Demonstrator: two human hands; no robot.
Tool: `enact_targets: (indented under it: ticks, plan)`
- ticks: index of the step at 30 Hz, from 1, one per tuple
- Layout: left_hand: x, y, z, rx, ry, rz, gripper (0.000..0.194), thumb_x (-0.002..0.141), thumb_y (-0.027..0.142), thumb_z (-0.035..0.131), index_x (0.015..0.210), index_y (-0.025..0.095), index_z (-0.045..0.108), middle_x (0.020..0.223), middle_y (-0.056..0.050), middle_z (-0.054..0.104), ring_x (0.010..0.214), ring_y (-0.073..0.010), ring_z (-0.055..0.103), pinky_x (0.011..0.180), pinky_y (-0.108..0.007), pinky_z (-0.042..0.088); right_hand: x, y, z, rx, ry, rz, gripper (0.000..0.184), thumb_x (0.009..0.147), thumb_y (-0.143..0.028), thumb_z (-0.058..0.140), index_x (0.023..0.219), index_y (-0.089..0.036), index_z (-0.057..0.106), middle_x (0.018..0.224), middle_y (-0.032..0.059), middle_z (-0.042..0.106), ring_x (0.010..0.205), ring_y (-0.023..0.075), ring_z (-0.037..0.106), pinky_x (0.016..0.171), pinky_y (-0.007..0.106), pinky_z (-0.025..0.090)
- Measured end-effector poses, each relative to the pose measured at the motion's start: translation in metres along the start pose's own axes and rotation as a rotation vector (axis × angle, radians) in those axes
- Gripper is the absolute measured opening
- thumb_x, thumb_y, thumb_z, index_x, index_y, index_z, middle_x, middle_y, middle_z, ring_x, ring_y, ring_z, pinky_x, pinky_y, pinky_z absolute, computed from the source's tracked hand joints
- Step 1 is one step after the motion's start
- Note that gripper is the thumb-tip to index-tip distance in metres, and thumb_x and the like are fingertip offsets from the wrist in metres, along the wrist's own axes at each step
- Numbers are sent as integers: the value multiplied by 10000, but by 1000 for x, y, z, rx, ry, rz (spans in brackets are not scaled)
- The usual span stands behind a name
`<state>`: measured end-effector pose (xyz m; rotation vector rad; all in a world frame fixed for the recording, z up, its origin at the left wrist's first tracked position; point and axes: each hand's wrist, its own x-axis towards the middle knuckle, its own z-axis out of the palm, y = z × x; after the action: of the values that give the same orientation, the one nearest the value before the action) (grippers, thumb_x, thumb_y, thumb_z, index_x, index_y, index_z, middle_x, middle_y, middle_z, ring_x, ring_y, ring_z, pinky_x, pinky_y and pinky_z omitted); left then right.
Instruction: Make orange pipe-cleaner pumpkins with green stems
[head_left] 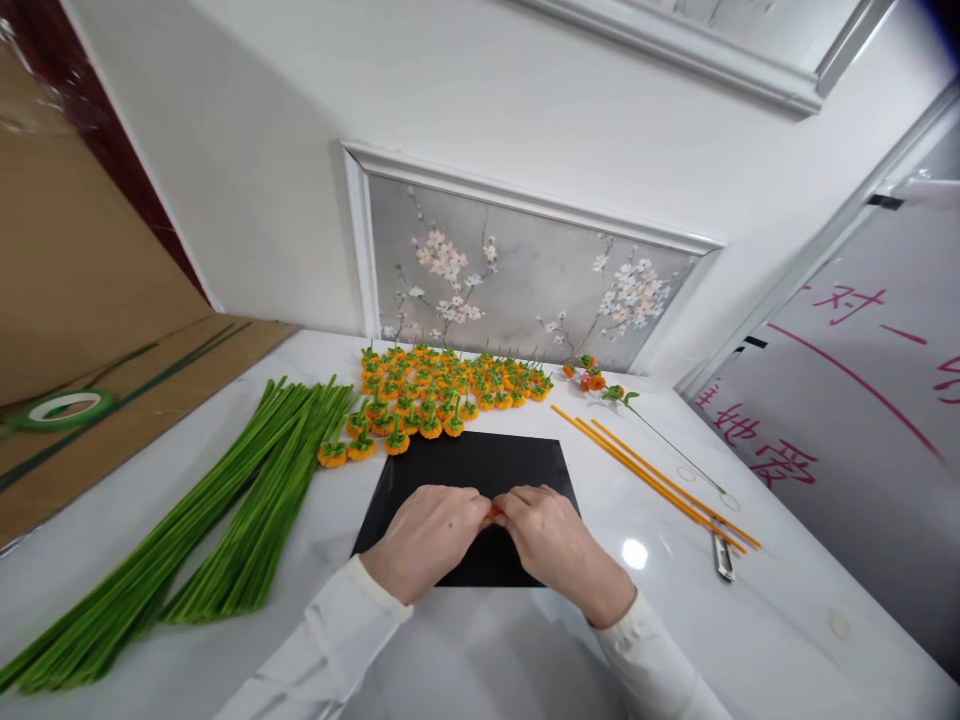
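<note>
My left hand (439, 535) and my right hand (551, 535) meet above a black mat (480, 460), with their fingertips pinched together. Between them shows a small bit of orange pipe cleaner (493, 513), mostly hidden by the fingers. Just beyond the mat, many small orange flower heads with green bases (431, 425) lie in rows, stems pointing up. Two or so long orange pipe cleaners (652, 480) rest to the right of my right hand.
Bundles of green pipe cleaners (247, 500) spread over the left of the white table (330, 540). Green tape (64, 410) lies on cardboard at far left. On the right are a finished flower stem (671, 440) and a utility knife (723, 555). A wall stands behind.
</note>
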<state>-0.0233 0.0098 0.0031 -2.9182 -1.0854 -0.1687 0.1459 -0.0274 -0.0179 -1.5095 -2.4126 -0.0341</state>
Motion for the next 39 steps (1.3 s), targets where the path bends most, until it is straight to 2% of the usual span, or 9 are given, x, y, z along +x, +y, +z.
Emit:
enact_targets:
  ticks: [5,13,20,26,30,33,35,37,39]
  plan:
    - [-1,1,3,0,32,0,280,924,217,406,761,176,630,698,-47,664,624,-211,647,529,-290,411,0,4,2,26,-8,4,175,926,-148,443,913,-190,613,800,20,654,782,170,633,718,281,430]
    - [-1,0,0,-22,41,17,267,924,221,419,762,178,627,707,-37,668,622,-203,650,509,-272,395,-1,11,2,243,35,7,206,937,-174,440,955,-192,644,839,20,673,800,143,641,727,228,456]
    - [1,0,2,-8,17,0,281,928,226,407,772,178,636,706,-49,673,624,-224,650,523,-287,415,0,3,2,72,3,11,191,911,-142,443,879,-195,624,781,15,660,756,168,628,688,287,401]
    - [1,-3,1,-26,26,-33,288,927,227,408,747,174,626,717,-52,679,645,-218,652,554,-284,417,2,-7,4,-81,73,3,140,846,-84,471,819,-176,573,758,37,627,705,175,575,665,318,348]
    - [0,-7,-3,-100,48,-22,273,924,232,419,730,177,603,710,-31,672,689,-195,652,582,-260,404,5,-13,5,-98,108,21,151,821,-59,470,829,-174,568,751,48,609,721,193,561,658,327,354]
    - [0,-10,-5,-142,91,-19,260,923,224,421,742,184,604,717,-19,664,682,-179,641,590,-251,400,4,-6,1,15,159,33,168,886,-116,432,916,-174,587,816,64,634,791,202,582,717,334,405]
    - [0,-13,-6,-165,178,-16,215,919,222,437,821,194,626,768,-19,666,708,-170,637,617,-249,412,2,5,-5,176,225,42,205,917,-214,449,1083,-182,565,996,89,646,932,212,588,815,352,436]
    - [0,-15,-6,-159,276,-5,191,919,229,449,914,199,638,820,-26,669,746,-165,634,648,-248,424,-2,18,-12,350,301,85,393,894,-305,508,1271,-202,461,1187,106,593,1081,223,551,885,367,449]
    - [0,-17,-6,-125,340,3,193,921,239,456,955,197,641,831,-32,669,761,-165,629,661,-249,428,-5,28,-17,489,288,144,408,896,-329,499,1284,-212,463,1106,80,639,976,197,611,816,323,491]
